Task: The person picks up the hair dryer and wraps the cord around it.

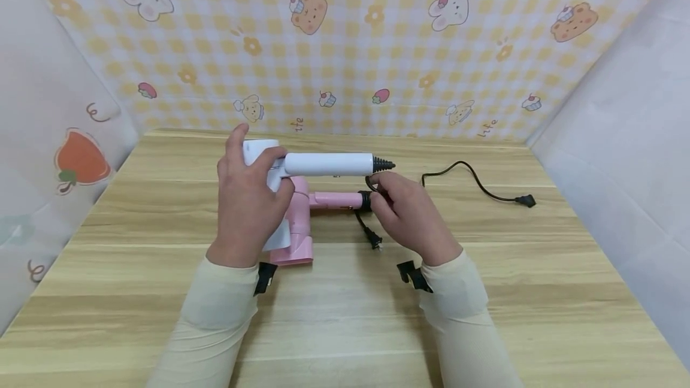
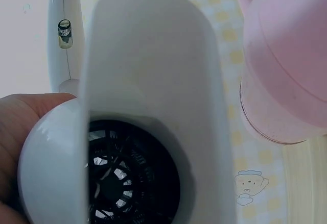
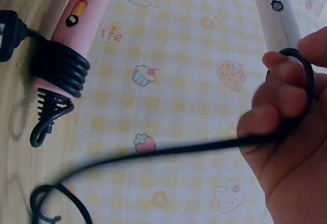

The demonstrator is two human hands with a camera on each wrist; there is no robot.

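My left hand (image 1: 242, 202) grips a white hair dryer (image 1: 329, 164) by its head, the handle pointing right. In the left wrist view the nozzle (image 2: 153, 55) gapes toward the camera, a black grille (image 2: 133, 178) inside it. My right hand (image 1: 415, 211) holds the dryer's black cord (image 3: 179, 150) near the end of the handle, a loop of it lying over the curled fingers in the right wrist view. Below the white dryer lies a pink hair dryer (image 1: 298, 220), partly covered by it in the head view. Its cord (image 3: 64, 68) is wound around the handle's end.
The white dryer's cord runs right across the wooden table (image 1: 345, 328) to a black plug (image 1: 525, 200). Another plug (image 1: 372, 238), from the pink dryer, lies by its handle. A checked cloth backdrop (image 1: 345, 47) rises behind the table, with pale sheets at both sides.
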